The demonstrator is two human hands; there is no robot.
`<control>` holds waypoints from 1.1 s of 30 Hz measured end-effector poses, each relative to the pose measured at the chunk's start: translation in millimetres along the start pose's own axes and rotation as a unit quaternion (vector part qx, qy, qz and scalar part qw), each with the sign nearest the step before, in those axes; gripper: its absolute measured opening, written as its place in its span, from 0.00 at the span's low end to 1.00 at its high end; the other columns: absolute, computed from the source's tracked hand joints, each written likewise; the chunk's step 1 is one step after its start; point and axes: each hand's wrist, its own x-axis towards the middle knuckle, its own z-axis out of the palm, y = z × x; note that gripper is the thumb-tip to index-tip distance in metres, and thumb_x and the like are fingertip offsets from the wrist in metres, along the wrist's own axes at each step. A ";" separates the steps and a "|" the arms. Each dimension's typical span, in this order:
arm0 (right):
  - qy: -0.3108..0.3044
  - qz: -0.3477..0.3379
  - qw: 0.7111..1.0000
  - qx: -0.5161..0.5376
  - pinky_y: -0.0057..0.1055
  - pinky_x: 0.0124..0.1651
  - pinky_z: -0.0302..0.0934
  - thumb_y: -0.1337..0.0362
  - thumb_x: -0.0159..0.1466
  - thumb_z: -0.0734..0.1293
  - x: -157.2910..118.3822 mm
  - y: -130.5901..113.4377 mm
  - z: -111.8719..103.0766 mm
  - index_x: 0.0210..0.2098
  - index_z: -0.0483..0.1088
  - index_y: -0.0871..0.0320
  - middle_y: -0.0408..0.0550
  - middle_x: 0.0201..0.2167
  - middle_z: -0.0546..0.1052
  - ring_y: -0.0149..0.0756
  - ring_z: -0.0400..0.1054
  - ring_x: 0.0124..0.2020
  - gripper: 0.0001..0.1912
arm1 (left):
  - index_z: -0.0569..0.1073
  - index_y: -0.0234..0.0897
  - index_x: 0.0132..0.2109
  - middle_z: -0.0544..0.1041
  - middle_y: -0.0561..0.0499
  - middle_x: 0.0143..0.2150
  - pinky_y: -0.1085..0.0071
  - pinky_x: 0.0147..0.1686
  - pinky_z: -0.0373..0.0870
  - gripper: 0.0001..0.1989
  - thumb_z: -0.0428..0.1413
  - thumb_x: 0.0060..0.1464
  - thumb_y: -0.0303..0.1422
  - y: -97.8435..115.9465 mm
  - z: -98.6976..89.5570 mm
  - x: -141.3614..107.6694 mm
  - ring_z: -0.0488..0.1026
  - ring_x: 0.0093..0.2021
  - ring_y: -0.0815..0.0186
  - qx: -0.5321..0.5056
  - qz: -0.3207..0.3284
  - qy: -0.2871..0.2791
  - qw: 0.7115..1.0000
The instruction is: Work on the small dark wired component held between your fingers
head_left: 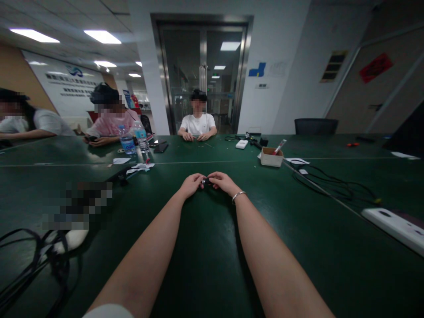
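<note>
Both my arms reach forward over the green table (212,247). My left hand (192,184) and my right hand (223,182) meet near the middle, thumbs and fingers pinched. Between them they hold a small black and silver object (206,181), the left fingers at its silver end and the right at its dark end. Its kind is too small to make out, and the fingertips partly cover it. A silver bracelet circles my right wrist.
Black cables and a white rounded thing (74,240) lie at the left. Two water bottles (141,138) stand beyond. A small box (271,157) holding items, more cables (334,183) and a white power strip (394,225) are to the right. Three people sit around the table's far side.
</note>
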 end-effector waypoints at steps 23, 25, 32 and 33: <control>0.004 -0.002 1.000 0.000 0.18 0.22 0.59 0.73 0.59 0.66 -0.7 0.2 -0.3 0.35 0.72 0.62 0.41 0.23 0.74 0.21 0.63 0.19 0.05 | 0.75 0.34 0.44 0.74 0.50 0.29 0.71 0.32 0.64 0.16 0.49 0.54 0.37 -4.5 -1.4 3.3 0.68 0.30 0.68 -0.010 -0.008 -0.013 1.000; 0.005 0.000 1.000 0.002 0.18 0.22 0.59 0.73 0.59 0.66 0.0 0.6 -0.2 0.35 0.72 0.62 0.41 0.23 0.74 0.21 0.63 0.18 0.05 | 0.75 0.35 0.45 0.74 0.50 0.30 0.71 0.32 0.64 0.16 0.51 0.53 0.37 -5.8 -1.3 4.1 0.67 0.29 0.68 -0.007 -0.007 -0.008 1.000; 0.007 -0.006 1.000 0.004 0.18 0.22 0.60 0.72 0.57 0.68 4.5 5.3 -1.3 0.34 0.72 0.62 0.41 0.23 0.74 0.21 0.64 0.19 0.05 | 0.74 0.36 0.47 0.76 0.49 0.33 0.70 0.34 0.65 0.16 0.52 0.53 0.38 -9.4 -0.3 4.4 0.70 0.32 0.67 -0.010 -0.012 -0.013 1.000; 0.005 -0.009 1.000 0.003 0.18 0.22 0.61 0.72 0.57 0.68 4.5 5.6 -1.6 0.35 0.72 0.62 0.41 0.23 0.74 0.21 0.64 0.19 0.05 | 0.74 0.36 0.48 0.76 0.49 0.33 0.70 0.34 0.64 0.17 0.53 0.53 0.39 -8.9 -0.5 3.6 0.71 0.32 0.67 -0.013 -0.010 -0.021 1.000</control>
